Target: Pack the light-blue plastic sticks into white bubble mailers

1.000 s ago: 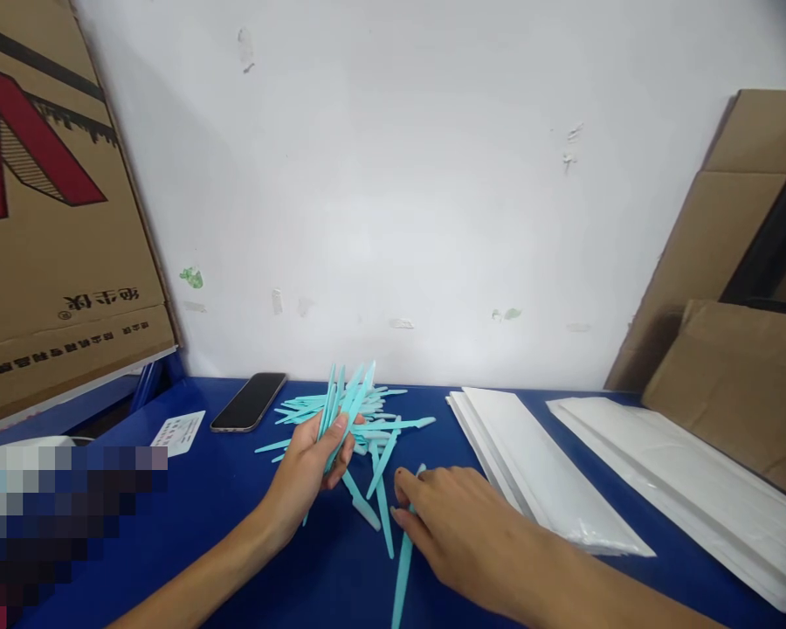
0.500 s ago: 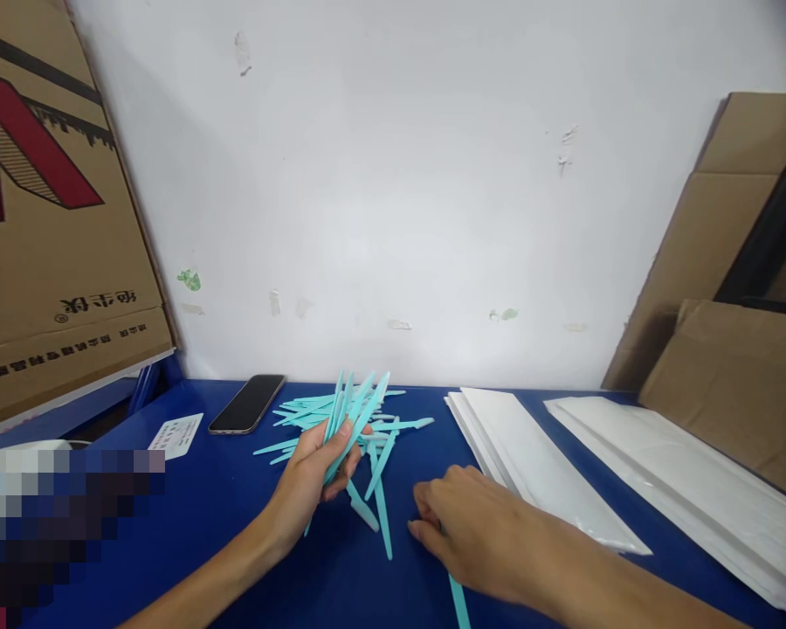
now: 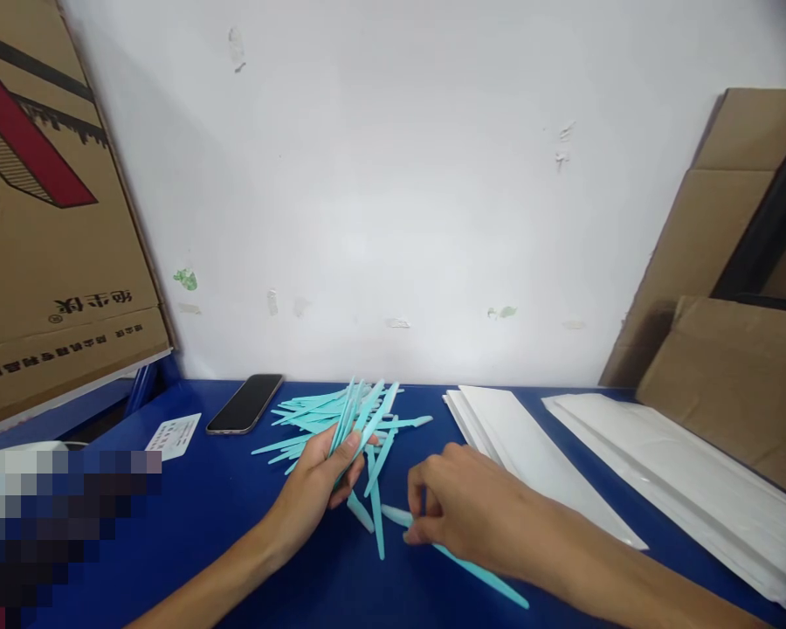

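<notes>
Cardboard (image 3: 39, 262) and a blue worktop (image 3: 196, 515) suggest a workshop.

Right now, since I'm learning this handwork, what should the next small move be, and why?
Perhaps turn the right hand to line its turquoise piece up with the bundle in the left hand: the piece slants leftward, the bundle rightward.

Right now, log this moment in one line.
left hand: holding several slim turquoise knife-shaped sticks | right hand: holding another stick | blue tabletop: more sticks piled loosely
</notes>
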Demonstrator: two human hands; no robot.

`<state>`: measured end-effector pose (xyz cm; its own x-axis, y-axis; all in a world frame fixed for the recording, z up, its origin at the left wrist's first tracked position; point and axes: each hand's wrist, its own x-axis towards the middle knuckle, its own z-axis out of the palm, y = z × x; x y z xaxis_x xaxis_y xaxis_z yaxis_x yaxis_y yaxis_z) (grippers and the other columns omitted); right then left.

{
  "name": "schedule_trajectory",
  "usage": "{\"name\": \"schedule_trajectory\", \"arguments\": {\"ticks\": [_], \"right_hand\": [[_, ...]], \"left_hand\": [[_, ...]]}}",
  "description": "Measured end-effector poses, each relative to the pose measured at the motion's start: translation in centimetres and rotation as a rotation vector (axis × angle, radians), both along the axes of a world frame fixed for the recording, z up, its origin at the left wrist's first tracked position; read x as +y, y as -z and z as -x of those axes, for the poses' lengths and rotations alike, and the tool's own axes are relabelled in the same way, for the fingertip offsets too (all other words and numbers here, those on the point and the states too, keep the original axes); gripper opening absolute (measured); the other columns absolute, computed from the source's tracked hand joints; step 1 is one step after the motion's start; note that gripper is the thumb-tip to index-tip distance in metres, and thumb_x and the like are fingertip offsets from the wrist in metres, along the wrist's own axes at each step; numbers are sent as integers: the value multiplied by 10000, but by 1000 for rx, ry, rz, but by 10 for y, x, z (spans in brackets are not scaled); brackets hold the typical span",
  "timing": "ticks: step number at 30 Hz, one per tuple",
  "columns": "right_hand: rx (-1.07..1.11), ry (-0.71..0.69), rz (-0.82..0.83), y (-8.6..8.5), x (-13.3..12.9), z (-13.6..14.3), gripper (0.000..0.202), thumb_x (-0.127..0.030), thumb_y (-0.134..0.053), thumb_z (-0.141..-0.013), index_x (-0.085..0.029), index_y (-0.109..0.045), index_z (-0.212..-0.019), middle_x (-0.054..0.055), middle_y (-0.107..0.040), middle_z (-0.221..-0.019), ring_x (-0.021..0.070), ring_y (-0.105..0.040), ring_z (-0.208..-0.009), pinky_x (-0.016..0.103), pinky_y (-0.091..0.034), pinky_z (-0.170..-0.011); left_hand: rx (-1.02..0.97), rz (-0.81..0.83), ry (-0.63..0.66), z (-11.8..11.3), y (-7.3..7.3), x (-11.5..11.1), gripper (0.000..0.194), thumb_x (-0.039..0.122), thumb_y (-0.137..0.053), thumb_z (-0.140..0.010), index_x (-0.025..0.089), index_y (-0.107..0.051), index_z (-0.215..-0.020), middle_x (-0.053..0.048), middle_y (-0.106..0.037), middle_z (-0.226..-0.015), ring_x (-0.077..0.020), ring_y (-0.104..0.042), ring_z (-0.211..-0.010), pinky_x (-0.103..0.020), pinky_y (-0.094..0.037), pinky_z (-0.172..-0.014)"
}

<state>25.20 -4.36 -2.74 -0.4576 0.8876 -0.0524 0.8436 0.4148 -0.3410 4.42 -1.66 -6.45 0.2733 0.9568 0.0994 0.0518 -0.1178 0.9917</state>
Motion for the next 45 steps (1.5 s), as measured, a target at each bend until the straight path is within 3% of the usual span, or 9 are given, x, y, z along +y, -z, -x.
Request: {"name": "schedule_trajectory", "arguments": {"ticks": [10,14,18,26,30,34,38,42,45], "right_hand": [[-195,-68,-14,-9,-9,-3,130,-144,-608,-869,-218,-706,-829,31,-731,-748,191,-652,-664,281,-245,-523],[174,-47,-37,-14,8,-7,127,-251,-574,-928,-232,-663,-1017,0,-682,-727,169,-621,-682,258,-367,-592],[661,-66,108,-19,24,-8,479,-322,-621,-915,-248,-488,-1369,-14,-684,-811,153,-636,-707,273,-489,-674],[1083,-18,380,-15,25,1,463,-434,-805,-747,-187,-610,-1086,16,-715,-815,194,-691,-851,288,-511,-745],[925,-1,134,-11,21,9,248,-391,-746,-816,-200,-635,-930,-2,-725,-794,164,-672,-786,259,-467,-700],[545,30,-140,-9,15,13,199,-429,-683,-873,-234,-669,-913,-19,-727,-811,164,-660,-726,273,-465,-649],[253,-107,-256,0,4,14,369,-483,-507,-984,-260,-632,-1250,59,-706,-1210,263,-642,-1132,420,-504,-946],[35,-304,-185,11,-7,15,618,-543,-389,-1015,-222,-344,-1541,134,-325,-1599,321,-297,-1474,562,-338,-1151],[-28,-336,-69,13,-14,16,653,-579,-323,-1018,-206,-318,-1554,136,-294,-1608,311,-264,-1487,556,-322,-1170]], "left_hand": [[18,-22,-5,0,-1,0,438,594,-525,-915,163,-587,-964,71,-438,-601,-63,-300,-427,-227,-247,-466],[27,-30,12,0,-1,-1,428,601,-511,-920,179,-552,-864,70,-431,-586,-65,-309,-429,-216,-247,-449],[-18,44,-19,-1,-5,-6,426,603,-541,-899,180,-584,-872,61,-447,-588,-73,-337,-439,-198,-232,-427],[-95,46,52,-5,-10,-14,390,547,-551,-917,167,-593,-841,-33,-622,-757,-164,-610,-654,-265,-510,-586],[-104,148,147,-6,-11,-17,402,571,-526,-925,183,-528,-822,27,-545,-615,-78,-438,-400,-190,-330,-383],[-136,174,76,-3,-16,-15,344,539,-584,-901,201,-521,-897,96,-389,-555,-35,-186,-406,-149,-133,-383],[-160,145,-55,8,-22,-5,326,525,-568,-900,202,-533,-898,113,-295,-548,-51,-115,-437,-155,-100,-391],[-137,48,-114,21,-25,6,355,551,-496,-923,202,-552,-895,114,-232,-554,-68,-87,-448,-177,-95,-397],[99,-156,-164,26,-27,12,361,536,-526,-912,188,-576,-829,90,-291,-558,-86,-235,-462,-194,-225,-434]]}}
